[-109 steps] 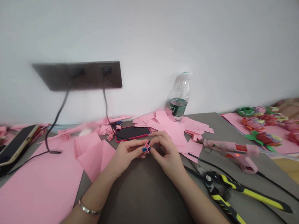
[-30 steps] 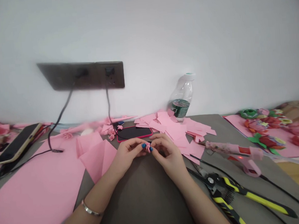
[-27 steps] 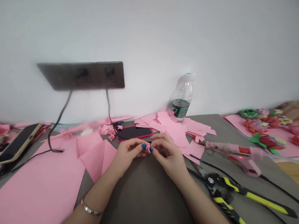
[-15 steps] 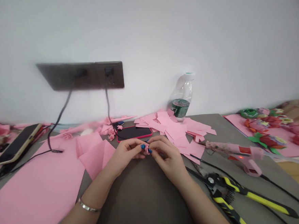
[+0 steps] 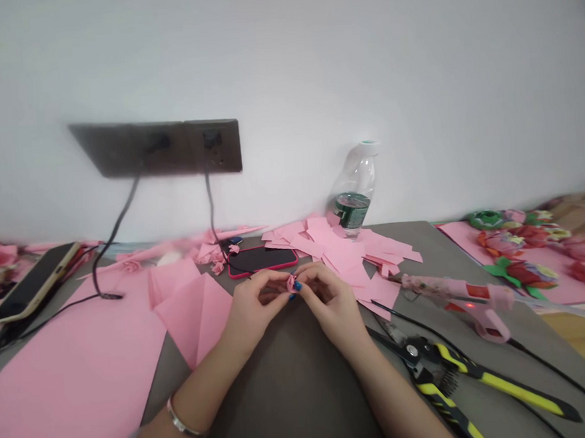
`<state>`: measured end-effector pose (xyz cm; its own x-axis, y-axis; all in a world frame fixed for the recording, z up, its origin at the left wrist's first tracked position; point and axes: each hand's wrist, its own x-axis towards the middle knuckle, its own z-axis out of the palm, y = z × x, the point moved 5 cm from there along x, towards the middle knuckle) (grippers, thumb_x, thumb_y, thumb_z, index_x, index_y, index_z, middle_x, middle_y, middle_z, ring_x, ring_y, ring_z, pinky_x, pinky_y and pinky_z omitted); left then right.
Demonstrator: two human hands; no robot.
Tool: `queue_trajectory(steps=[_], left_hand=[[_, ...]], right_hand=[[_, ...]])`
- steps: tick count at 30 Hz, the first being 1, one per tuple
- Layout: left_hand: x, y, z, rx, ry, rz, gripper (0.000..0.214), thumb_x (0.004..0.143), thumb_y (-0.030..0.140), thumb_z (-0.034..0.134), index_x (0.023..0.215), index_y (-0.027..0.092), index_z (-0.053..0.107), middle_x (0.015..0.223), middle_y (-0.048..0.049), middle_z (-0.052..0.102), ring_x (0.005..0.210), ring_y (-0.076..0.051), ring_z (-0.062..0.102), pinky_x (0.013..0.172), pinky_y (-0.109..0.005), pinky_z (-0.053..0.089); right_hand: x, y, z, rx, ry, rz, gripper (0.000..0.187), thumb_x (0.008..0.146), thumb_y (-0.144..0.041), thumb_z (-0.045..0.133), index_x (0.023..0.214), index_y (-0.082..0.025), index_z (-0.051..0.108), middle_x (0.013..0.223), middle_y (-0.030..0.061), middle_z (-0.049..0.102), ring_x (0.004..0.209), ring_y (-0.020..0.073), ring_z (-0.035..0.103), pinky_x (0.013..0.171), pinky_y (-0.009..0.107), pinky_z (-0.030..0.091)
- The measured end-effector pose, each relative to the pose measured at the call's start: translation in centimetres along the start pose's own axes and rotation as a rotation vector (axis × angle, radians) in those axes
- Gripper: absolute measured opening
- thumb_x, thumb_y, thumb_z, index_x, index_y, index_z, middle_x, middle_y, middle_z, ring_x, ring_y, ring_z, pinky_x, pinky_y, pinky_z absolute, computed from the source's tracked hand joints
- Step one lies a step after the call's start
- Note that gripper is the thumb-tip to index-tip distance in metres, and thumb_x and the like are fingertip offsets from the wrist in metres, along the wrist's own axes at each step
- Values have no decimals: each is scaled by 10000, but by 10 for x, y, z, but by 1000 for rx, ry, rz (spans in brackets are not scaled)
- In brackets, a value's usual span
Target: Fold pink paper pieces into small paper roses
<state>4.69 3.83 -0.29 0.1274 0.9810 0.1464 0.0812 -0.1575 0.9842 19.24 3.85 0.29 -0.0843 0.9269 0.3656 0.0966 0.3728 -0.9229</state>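
A small pink paper rose [image 5: 292, 284] sits pinched between the fingertips of both hands, above the grey table. My left hand [image 5: 256, 307] is closed on its left side, thumb and fingers at the flower's edge. From the right, my right hand [image 5: 328, 304] grips it between a blue-nailed thumb and curled fingers. The fingers partly cover the rose, so its lower part is hidden. Just behind the hands lies a phone in a pink case [image 5: 262, 260]. Pink paper strips [image 5: 342, 252] are piled beyond my right hand, and a folded pink sheet [image 5: 196, 312] lies beside my left forearm.
At right are a pink glue gun [image 5: 479, 303] with a lit red light and yellow-black pliers-like cutters [image 5: 433, 362]. A plastic bottle [image 5: 354, 201] stands near the wall. Paper flowers [image 5: 524, 273] lie far right; another phone [image 5: 33, 280] and a large pink sheet [image 5: 77, 367] are left.
My left hand has shifted slightly right, and its wrist has turned. The small rose has moved a little right and up, turning between the fingertips. My right hand stays almost in place.
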Motion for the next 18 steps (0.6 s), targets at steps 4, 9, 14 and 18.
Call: queue_trajectory(steps=[4,9,14,18], left_hand=[[3,-2,-4,-41,-53,-46,214,749,196,719,962,175,725,920,-51,749,854,-186,702,799,-303,579],[4,1,-5,-38,-137,-60,214,766,212,716,978,179,716,950,-55,744,894,-195,699,829,-315,573],[4,4,-6,-25,-107,-43,200,773,220,706,970,184,711,951,-54,728,911,-202,690,833,-324,572],[4,4,-6,-34,-123,-45,173,775,214,703,944,178,717,960,-58,725,921,-203,688,854,-329,566]], right_hand=[[2,-1,-1,45,-39,-17,96,862,-253,624,785,-197,637,873,63,615,790,181,602,605,266,478],[1,4,0,97,-76,47,111,849,-293,651,800,-194,637,829,50,639,716,162,608,606,266,503],[-2,13,0,140,-6,151,169,805,-351,681,818,-189,634,789,53,673,676,169,626,597,276,519],[-3,9,0,81,0,113,113,831,-301,642,825,-189,638,801,47,648,684,162,607,596,270,511]])
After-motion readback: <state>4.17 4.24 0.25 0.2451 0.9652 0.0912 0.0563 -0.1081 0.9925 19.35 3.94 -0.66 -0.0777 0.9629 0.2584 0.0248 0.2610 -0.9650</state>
